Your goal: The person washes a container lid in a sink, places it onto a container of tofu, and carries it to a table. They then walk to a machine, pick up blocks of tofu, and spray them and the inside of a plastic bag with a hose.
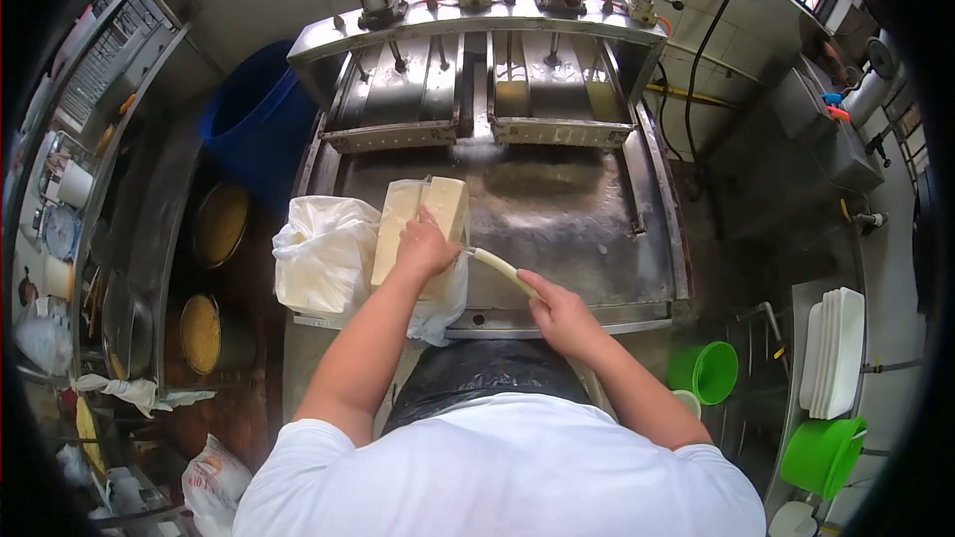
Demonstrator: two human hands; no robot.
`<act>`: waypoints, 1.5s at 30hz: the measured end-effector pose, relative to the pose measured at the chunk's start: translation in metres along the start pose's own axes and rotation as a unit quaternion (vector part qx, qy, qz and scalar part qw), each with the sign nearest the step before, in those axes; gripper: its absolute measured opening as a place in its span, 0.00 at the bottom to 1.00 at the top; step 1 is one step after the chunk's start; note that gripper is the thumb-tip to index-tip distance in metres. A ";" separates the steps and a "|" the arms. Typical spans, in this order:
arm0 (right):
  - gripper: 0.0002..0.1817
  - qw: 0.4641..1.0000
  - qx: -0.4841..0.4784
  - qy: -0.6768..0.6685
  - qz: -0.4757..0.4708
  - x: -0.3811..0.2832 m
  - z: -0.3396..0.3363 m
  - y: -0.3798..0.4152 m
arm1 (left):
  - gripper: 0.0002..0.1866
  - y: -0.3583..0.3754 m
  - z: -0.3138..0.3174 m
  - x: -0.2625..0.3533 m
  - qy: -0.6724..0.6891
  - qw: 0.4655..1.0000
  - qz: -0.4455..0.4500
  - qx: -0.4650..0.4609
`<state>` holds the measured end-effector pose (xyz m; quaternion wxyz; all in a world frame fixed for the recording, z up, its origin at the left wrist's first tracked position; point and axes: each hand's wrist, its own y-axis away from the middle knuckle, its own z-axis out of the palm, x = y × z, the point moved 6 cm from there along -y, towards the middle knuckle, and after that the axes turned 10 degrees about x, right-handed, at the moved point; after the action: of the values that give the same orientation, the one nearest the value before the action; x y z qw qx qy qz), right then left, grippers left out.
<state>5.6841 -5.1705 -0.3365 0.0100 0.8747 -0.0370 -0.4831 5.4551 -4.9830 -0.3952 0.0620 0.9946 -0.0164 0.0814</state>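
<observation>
A large cream-coloured tofu block (pixel 453 201) stands on the metal bed, with clear plastic film (pixel 453 293) hanging along its near right side. My left hand (pixel 426 244) lies on top of it, a finger stretched toward its far end; the other fingers are partly hidden. In my right hand (pixel 559 316) is a tool with a long, curved, cream handle (pixel 505 269). Its narrow metallic end points toward the block, close to my left hand, and I cannot make out its tip. Left of the block, a white plastic bag (pixel 326 249) is wrapped around another pale block.
The metal press (pixel 477 15) with two framed plates stands behind the wet bed (pixel 542 229). A blue barrel (pixel 254 104) and round vessels of yellowish contents (pixel 202 333) are at left. Green buckets (pixel 702 373) and stacked white trays (pixel 834 350) stand at right.
</observation>
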 end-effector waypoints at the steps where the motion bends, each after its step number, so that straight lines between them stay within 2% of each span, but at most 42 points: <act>1: 0.28 1.000 -0.002 -0.002 -0.002 0.003 -0.003 0.002 | 0.60 -0.006 0.002 -0.005 0.041 0.999 0.018 0.008; 2: 0.28 0.999 0.007 -0.029 -0.011 0.005 -0.008 0.003 | 0.57 -0.012 0.008 -0.013 0.082 0.996 0.038 0.016; 3: 0.28 0.998 0.018 -0.056 -0.020 0.007 -0.012 0.005 | 0.44 -0.011 0.003 -0.020 0.235 0.969 0.068 0.033; 4: 0.28 0.998 0.019 -0.058 -0.018 0.008 -0.015 0.007 | 0.44 -0.011 0.008 -0.025 0.233 0.969 0.070 0.031; 5: 0.27 0.997 0.037 -0.060 -0.023 0.008 -0.022 0.009 | 0.39 -0.002 0.012 -0.023 0.482 0.871 -0.020 -0.096; 6: 0.27 0.996 0.056 -0.061 -0.029 0.008 -0.027 0.012 | 0.34 0.009 0.015 -0.015 0.685 0.688 -0.110 -0.213; 7: 0.27 0.996 0.058 -0.059 -0.028 0.011 -0.030 0.013 | 0.29 0.007 0.037 -0.019 0.751 0.592 -0.132 -0.259; 8: 0.27 0.995 0.074 -0.057 -0.020 0.015 -0.034 0.015 | 0.29 0.013 0.034 -0.012 0.751 0.592 -0.129 -0.262; 10: 0.27 0.994 0.093 -0.049 -0.008 0.016 -0.042 0.018 | 0.30 0.034 0.000 0.031 0.869 0.386 -0.016 -0.310; 12: 0.28 0.991 0.106 -0.073 0.044 0.014 -0.050 0.025 | 0.30 0.040 -0.002 0.043 0.875 0.369 -0.019 -0.313; 14: 0.28 0.989 0.115 -0.065 0.063 0.017 -0.054 0.031 | 0.31 0.034 0.040 0.039 0.800 0.468 -0.080 -0.367; 15: 0.28 0.987 0.124 -0.065 0.077 0.021 -0.055 0.032 | 0.33 0.039 0.057 0.034 0.759 0.555 -0.115 -0.320; 16: 0.28 0.987 0.127 -0.061 0.079 0.029 -0.053 0.032 | 0.38 0.044 0.072 0.024 0.660 0.678 -0.126 -0.300; 17: 0.28 0.985 0.150 -0.056 0.071 0.039 -0.052 0.034 | 0.41 0.036 0.100 0.018 0.526 0.821 -0.044 -0.219; 18: 0.28 0.982 0.172 -0.052 0.063 0.044 -0.050 0.036 | 0.44 0.031 0.121 0.018 0.365 0.922 0.040 -0.127; 19: 0.28 0.982 0.172 -0.050 0.067 0.044 -0.046 0.038 | 0.46 0.038 0.104 0.038 0.380 0.909 0.173 0.009; 20: 0.27 0.984 0.158 -0.013 0.085 0.046 -0.042 0.040 | 0.46 0.044 0.101 0.049 0.382 0.908 0.173 0.006; 22: 0.27 0.983 0.147 0.027 0.104 0.043 -0.038 0.042 | 0.45 0.049 0.096 0.059 0.239 0.960 0.135 0.048; 23: 0.27 0.986 0.140 0.032 0.088 0.036 -0.033 0.045 | 0.39 0.053 0.094 0.061 0.266 0.950 0.139 0.081; 24: 0.27 0.988 0.133 0.036 0.072 0.030 -0.028 0.048 | 0.39 0.052 0.096 0.060 0.269 0.950 0.141 0.080; 25: 0.27 0.989 0.130 0.024 0.068 0.028 -0.023 0.050 | 0.35 0.048 0.099 0.057 0.285 0.949 0.125 0.056; 26: 0.27 0.988 0.132 0.025 0.070 0.026 -0.020 0.051 | 0.31 0.044 0.106 0.054 0.301 0.947 0.111 0.033; 27: 0.27 0.988 0.122 0.019 0.089 0.027 -0.016 0.052 | 0.31 0.037 0.111 0.053 0.302 0.946 0.113 0.031; 28: 0.26 0.988 0.111 0.013 0.109 0.028 -0.012 0.054 | 0.28 0.027 0.113 0.056 0.298 0.943 0.138 0.054; 29: 0.27 0.988 0.128 0.021 0.089 0.031 -0.010 0.055 | 0.25 0.014 0.123 0.058 0.294 0.939 0.162 0.076; 31: 0.27 0.987 0.137 0.030 0.079 0.026 -0.010 0.056 | 0.22 -0.039 0.177 0.070 0.198 0.942 0.250 0.108; 34: 0.27 0.984 0.158 0.041 0.064 0.017 -0.015 0.059 | 0.19 -0.070 0.130 0.089 0.245 0.946 0.172 0.125; 36: 0.28 0.983 0.168 0.042 0.063 0.012 -0.016 0.061 | 0.18 -0.069 0.098 0.092 0.277 0.943 0.136 0.125; 38: 0.28 0.981 0.178 0.033 0.062 0.011 -0.017 0.064 | 0.13 -0.068 0.089 0.092 0.279 0.939 0.168 0.109; 40: 0.28 0.981 0.188 0.029 0.032 0.013 -0.015 0.064 | 0.12 -0.083 0.128 0.080 0.272 0.943 0.155 0.117; 42: 0.28 0.983 0.168 0.031 0.064 0.017 -0.014 0.064 | 0.11 -0.061 0.132 0.077 0.176 0.947 0.250 0.094; 45: 0.28 0.984 0.166 0.031 0.055 0.022 -0.015 0.062 | 0.09 -0.010 0.116 0.063 0.217 0.950 0.214 0.067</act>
<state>5.7052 -5.2337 -0.3432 -0.1080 0.8755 -0.1646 -0.4414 5.5359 -4.9895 -0.4992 -0.0213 0.9278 -0.2099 0.3076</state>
